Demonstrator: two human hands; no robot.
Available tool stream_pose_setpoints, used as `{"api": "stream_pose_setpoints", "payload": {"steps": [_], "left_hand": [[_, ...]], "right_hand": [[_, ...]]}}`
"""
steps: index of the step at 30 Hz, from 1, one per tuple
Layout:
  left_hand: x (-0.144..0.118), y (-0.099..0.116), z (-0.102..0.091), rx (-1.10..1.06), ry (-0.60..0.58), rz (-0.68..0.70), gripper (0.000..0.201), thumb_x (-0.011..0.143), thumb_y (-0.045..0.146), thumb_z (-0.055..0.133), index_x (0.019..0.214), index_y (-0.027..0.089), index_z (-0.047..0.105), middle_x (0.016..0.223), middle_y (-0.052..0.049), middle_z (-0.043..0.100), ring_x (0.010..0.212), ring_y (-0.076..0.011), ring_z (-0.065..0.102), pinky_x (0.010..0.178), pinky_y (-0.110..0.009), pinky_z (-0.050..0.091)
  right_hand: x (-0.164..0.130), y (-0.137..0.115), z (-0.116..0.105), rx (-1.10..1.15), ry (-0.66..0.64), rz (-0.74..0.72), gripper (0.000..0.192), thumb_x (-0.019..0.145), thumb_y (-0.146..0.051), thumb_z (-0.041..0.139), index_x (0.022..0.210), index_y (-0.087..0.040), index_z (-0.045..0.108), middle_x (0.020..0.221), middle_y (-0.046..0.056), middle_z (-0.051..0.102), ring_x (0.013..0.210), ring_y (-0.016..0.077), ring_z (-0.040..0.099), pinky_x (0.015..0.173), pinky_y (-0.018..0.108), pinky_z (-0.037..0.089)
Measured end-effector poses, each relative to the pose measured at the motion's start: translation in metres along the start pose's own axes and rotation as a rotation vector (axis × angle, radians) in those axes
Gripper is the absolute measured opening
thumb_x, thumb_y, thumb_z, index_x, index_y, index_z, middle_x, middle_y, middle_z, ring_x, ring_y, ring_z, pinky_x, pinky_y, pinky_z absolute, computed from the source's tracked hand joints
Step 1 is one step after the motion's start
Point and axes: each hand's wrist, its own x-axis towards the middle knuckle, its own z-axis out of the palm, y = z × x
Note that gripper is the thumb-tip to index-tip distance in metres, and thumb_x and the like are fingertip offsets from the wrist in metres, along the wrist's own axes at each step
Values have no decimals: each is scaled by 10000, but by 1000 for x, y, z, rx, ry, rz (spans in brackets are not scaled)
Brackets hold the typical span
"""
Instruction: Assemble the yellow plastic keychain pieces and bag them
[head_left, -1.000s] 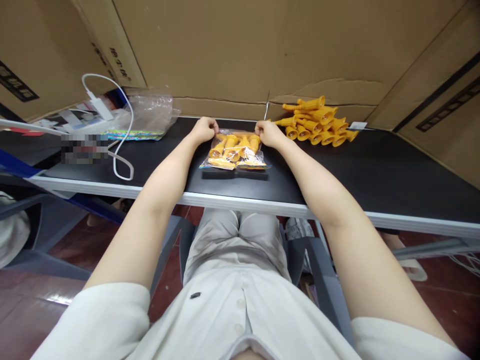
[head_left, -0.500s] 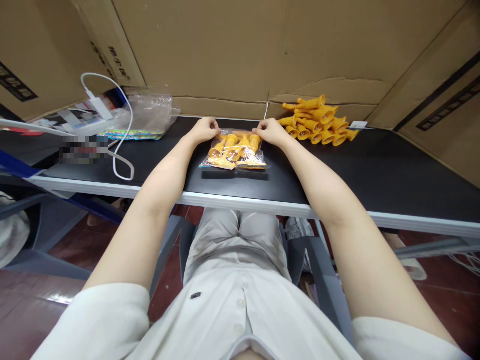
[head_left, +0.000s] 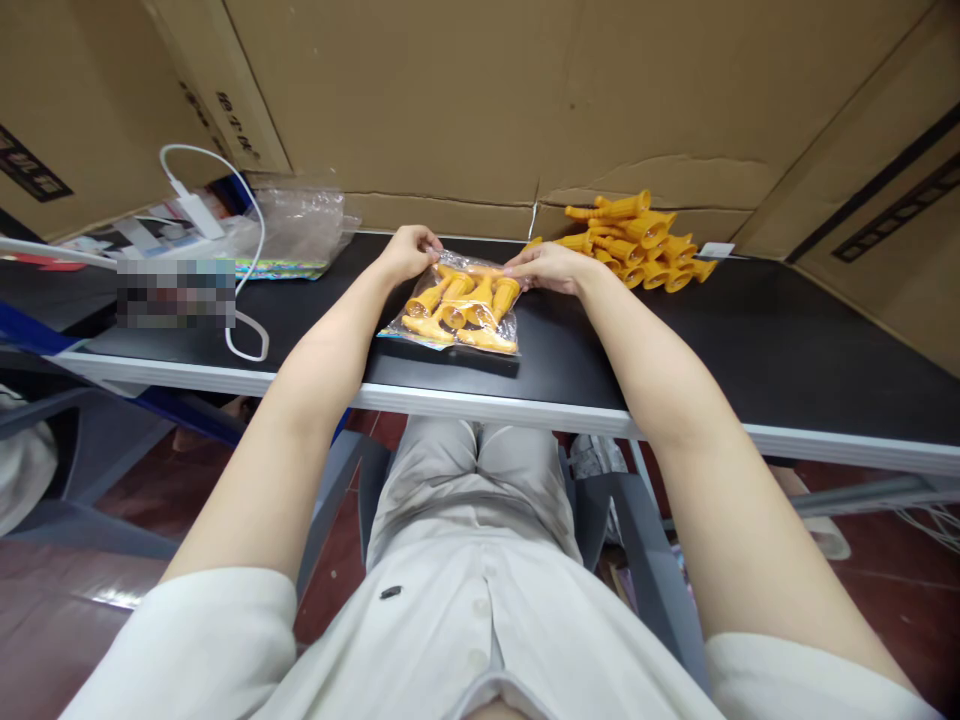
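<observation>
The bag (head_left: 457, 305) is clear, glossy plastic film holding smooth orange plastic pieces (head_left: 461, 300). The desk (head_left: 750, 340) looks matt black with a pale, perhaps metal, edge. Behind it stands rough brown cardboard (head_left: 465, 100).

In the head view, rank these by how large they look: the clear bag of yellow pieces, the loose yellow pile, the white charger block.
1. Loose yellow pile and clear bag of yellow pieces: look alike in extent, so left unranked.
2. White charger block: plainly smallest.

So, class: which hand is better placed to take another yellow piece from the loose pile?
Probably the right hand: it lies beside the pile, while the left hand grips the bag's far corner.
</observation>
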Motion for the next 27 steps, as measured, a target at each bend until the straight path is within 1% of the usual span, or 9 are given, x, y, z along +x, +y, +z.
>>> {"api": "stream_pose_setpoints", "payload": {"steps": [5,9,11,14,17,19,21,24,27], "left_hand": [[10,-6,9,54,72,230,154,837,123,757,963,201,718,1019,-68,745,1080,-256,721,1191,-429,555],[6,1,14,107,103,389,77,945,250,743,1014,221,723,1174,-112,732,1287,-334,688,1301,-527,467],[-1,9,13,130,117,432,93,998,279,681,1055,223,728,1204,-117,719,1316,-346,678,1302,-544,463],[-10,20,11,141,137,451,145,1041,288,611,1092,222,731,1209,-109,697,1342,-347,667,1285,-530,478],[-6,17,11,124,145,458,181,1060,316,605,1154,225,730,1251,-113,679,1375,-358,654,1282,-533,479],[4,7,11,99,155,469,247,1058,372,643,1253,240,716,1298,-127,673,1362,-365,660,1277,-548,489],[16,-6,11,66,189,458,396,1031,459,715,1380,277,668,1332,-139,671,1338,-369,667,1255,-562,517],[31,-26,6,32,246,450,526,1035,572,722,1470,301,604,1452,-164,640,1379,-361,652,1253,-549,537],[36,-39,-1,21,306,420,494,1064,604,664,1454,306,606,1478,-174,646,1410,-354,640,1272,-562,536]], "right_hand": [[-5,-4,-1,27,-70,31,303,814,-130,1038,808,-139,736,701,21,707,629,97,609,639,196,576],[-13,-8,5,114,-63,57,208,951,-152,933,868,-128,744,813,66,778,715,133,712,742,234,639],[-17,-10,9,147,-62,72,167,1017,-175,872,907,-118,761,888,95,815,754,142,748,809,251,662],[-21,-13,14,186,-108,91,147,1018,-202,880,969,-114,774,960,116,838,794,164,786,891,290,684],[-22,-15,18,199,-132,91,155,989,-194,903,1000,-109,774,955,121,835,802,189,798,950,349,694],[-22,-17,19,207,-86,62,123,975,-152,889,984,-107,775,926,107,827,797,191,796,974,359,687],[-22,-20,19,232,-46,3,84,953,-110,863,995,-109,790,934,92,827,833,196,804,997,356,676],[-24,-27,10,237,19,-101,113,976,-102,788,1086,-112,814,1003,84,836,922,203,814,995,343,663],[-30,-38,-8,37,261,-206,249,1104,-87,618,1254,-79,816,1131,115,844,978,173,813,945,291,638]]}}
